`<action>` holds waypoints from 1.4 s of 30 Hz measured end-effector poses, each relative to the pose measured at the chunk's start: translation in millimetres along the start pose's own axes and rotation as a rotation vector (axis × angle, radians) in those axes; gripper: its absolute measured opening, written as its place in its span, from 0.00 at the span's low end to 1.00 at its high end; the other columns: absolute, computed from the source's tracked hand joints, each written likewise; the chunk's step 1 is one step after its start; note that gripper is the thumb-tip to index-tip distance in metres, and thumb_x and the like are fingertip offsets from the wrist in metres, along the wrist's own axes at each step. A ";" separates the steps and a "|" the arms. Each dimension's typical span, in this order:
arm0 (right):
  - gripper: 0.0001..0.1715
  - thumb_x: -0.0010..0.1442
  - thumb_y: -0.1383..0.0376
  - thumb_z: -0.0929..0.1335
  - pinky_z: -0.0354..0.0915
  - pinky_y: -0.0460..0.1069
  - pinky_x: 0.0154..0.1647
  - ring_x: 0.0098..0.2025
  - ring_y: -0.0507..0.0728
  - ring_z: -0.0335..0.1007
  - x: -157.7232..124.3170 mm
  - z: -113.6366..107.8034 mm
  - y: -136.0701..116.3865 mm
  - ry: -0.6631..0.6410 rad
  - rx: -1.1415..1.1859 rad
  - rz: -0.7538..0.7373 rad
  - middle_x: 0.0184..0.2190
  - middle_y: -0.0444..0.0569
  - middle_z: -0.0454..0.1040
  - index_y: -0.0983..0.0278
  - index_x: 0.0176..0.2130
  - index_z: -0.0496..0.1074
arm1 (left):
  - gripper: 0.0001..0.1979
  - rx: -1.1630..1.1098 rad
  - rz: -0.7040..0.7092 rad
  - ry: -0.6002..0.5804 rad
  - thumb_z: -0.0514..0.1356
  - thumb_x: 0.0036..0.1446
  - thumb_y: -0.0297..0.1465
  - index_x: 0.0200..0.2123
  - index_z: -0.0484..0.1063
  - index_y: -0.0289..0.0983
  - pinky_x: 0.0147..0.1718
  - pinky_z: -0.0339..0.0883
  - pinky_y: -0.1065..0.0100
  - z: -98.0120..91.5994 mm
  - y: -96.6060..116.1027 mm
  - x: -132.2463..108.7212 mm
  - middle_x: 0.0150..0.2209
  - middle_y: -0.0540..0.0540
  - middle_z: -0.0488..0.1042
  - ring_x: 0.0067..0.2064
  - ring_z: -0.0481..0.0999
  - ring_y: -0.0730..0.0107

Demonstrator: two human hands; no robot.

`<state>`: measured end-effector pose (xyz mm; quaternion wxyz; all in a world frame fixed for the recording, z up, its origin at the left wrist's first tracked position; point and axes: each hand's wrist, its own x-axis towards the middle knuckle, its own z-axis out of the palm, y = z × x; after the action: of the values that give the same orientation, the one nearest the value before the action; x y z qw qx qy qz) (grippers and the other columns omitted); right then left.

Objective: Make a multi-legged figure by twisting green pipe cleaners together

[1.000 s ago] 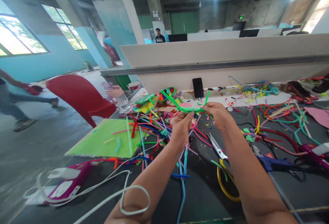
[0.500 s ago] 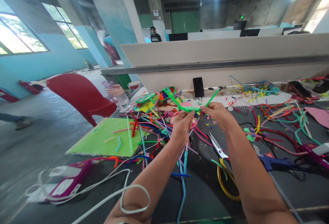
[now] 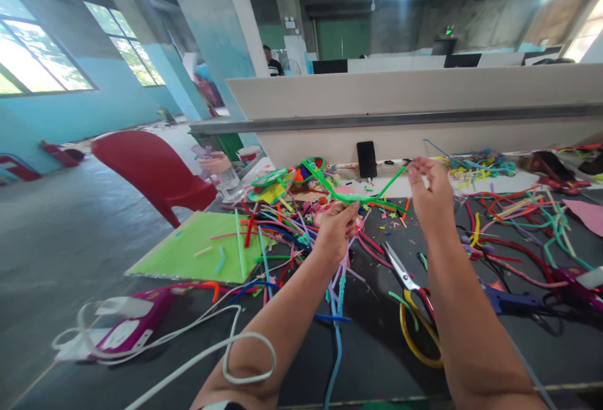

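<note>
Over the dark worktop point(image 3: 377, 360), the left hand point(image 3: 335, 229) clamps the green pipe cleaners point(image 3: 348, 198) near mid-length, long axis running left to right, while the right hand point(image 3: 431, 193), thumb and fingers parted, hovers just beside their raised right tip.

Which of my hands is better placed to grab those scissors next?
Probably your right hand: it looks empty, with the scissors beside its forearm. Your left hand holds the green piece.
</note>
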<state>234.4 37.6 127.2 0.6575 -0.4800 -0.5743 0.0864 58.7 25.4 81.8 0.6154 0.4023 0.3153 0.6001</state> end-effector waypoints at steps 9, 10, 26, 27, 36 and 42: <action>0.13 0.61 0.66 0.63 0.47 0.62 0.56 0.45 0.61 0.72 -31.8 16.0 -28.6 -0.380 -0.496 -0.287 0.39 0.52 0.79 0.60 0.44 0.73 | 0.20 0.098 -0.043 -0.072 0.69 0.43 0.39 0.22 0.60 0.36 0.13 0.37 0.76 12.5 -1.0 -9.2 0.15 0.59 0.53 0.14 0.47 0.87; 0.13 0.61 0.66 0.63 0.46 0.63 0.56 0.45 0.62 0.72 -33.1 18.3 -26.7 -0.405 -0.528 -0.284 0.39 0.53 0.79 0.60 0.43 0.73 | 0.20 0.095 -0.048 -0.077 0.69 0.43 0.39 0.23 0.62 0.35 0.13 0.37 0.77 14.0 -0.5 -10.6 0.15 0.58 0.54 0.14 0.48 0.87; 0.23 0.45 0.70 0.66 0.66 0.49 0.36 0.31 0.49 0.69 17.6 -4.6 37.6 0.361 0.739 0.339 0.35 0.42 0.70 0.57 0.43 0.60 | 0.17 -0.013 0.028 -0.086 0.68 0.46 0.39 0.25 0.67 0.32 0.14 0.43 0.79 7.0 13.6 -8.4 0.24 0.49 0.68 0.17 0.55 0.86; 0.23 0.44 0.70 0.67 0.65 0.48 0.34 0.28 0.48 0.67 17.7 1.2 46.3 0.308 0.785 0.461 0.33 0.41 0.70 0.58 0.41 0.61 | 0.17 -0.014 0.027 -0.087 0.67 0.46 0.39 0.25 0.66 0.32 0.14 0.43 0.79 7.7 13.3 -9.1 0.24 0.49 0.68 0.17 0.55 0.86; 0.28 0.38 0.53 0.76 0.66 0.53 0.42 0.41 0.59 0.71 -35.3 54.1 21.1 -0.671 0.832 0.375 0.37 0.48 0.76 0.59 0.40 0.74 | 0.17 -0.046 0.075 -0.049 0.67 0.46 0.40 0.25 0.65 0.34 0.14 0.44 0.78 8.4 11.8 -9.5 0.23 0.51 0.68 0.17 0.56 0.85; 0.23 0.46 0.46 0.72 0.66 0.53 0.37 0.35 0.59 0.70 -49.1 70.2 23.3 -0.549 0.754 0.378 0.27 0.47 0.74 0.60 0.35 0.76 | 0.16 -0.043 0.068 -0.049 0.67 0.46 0.38 0.23 0.63 0.34 0.15 0.42 0.78 9.7 7.3 -9.8 0.21 0.53 0.64 0.17 0.55 0.85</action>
<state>169.8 54.5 68.8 0.5828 -0.2642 -0.5577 0.5287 62.8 14.1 91.9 0.6106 0.4142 0.2732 0.6173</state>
